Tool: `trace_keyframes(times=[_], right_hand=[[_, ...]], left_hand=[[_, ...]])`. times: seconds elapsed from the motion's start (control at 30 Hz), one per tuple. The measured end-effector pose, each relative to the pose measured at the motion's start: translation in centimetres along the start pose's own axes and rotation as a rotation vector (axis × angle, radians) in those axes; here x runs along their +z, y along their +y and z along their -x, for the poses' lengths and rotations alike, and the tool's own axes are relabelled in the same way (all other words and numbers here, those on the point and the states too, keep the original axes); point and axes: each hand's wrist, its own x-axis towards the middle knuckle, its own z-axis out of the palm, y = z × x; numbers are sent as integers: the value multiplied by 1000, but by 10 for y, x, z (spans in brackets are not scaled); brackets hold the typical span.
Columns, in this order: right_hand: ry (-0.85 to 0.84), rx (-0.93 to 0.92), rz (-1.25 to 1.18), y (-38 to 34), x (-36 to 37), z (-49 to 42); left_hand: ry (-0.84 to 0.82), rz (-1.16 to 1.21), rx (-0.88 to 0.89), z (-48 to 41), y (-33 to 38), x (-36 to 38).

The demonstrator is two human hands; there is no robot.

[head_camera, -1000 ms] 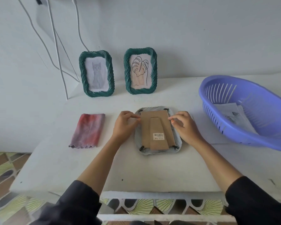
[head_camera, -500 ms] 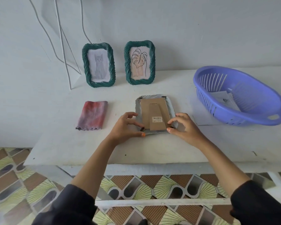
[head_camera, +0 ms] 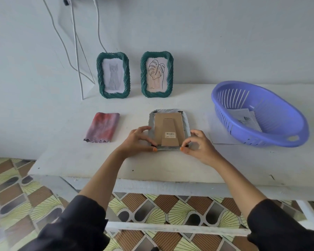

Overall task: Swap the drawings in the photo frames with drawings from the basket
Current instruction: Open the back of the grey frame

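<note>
A grey photo frame (head_camera: 169,113) lies face down in the middle of the white table, its brown cardboard back (head_camera: 169,128) and folded stand facing up. My left hand (head_camera: 136,140) pinches at the small clip on the frame's near left corner. At the near right corner my right hand (head_camera: 199,144) pinches the other clip. Two green frames stand against the wall: one with a cat drawing (head_camera: 113,75), one with a leaf drawing (head_camera: 156,74). A blue basket (head_camera: 279,134) at the right holds loose paper drawings (head_camera: 245,118).
A folded red and purple cloth (head_camera: 102,127) lies left of the grey frame. A white sheet of paper (head_camera: 219,140) sticks out from under the basket. Cables (head_camera: 76,51) hang down the wall at the back left. The table's front edge (head_camera: 152,178) is near my forearms.
Both hands have moved from the top corners of the cardboard back down to the frame's near corners. The camera has pulled back from the table.
</note>
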Motion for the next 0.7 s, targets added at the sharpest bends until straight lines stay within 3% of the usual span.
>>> trace_keyframes(times=[0.1,0.23,0.37,0.53,0.7], right_hand=[[17,13,-104,-1,-6,-4],[221,53,2,-3,-3,-23],[279,95,246,0,10,-28],[264,58,329,6,13,-25],[261,51,354,8,13,-25]], left_hand=[[104,320,-102,-4,6,0],[329,123,-204,-21,6,13],[463,48,-272,-29,9,33],[485,105,-310,-32,15,34],[518,321,-376,-33,28,32]])
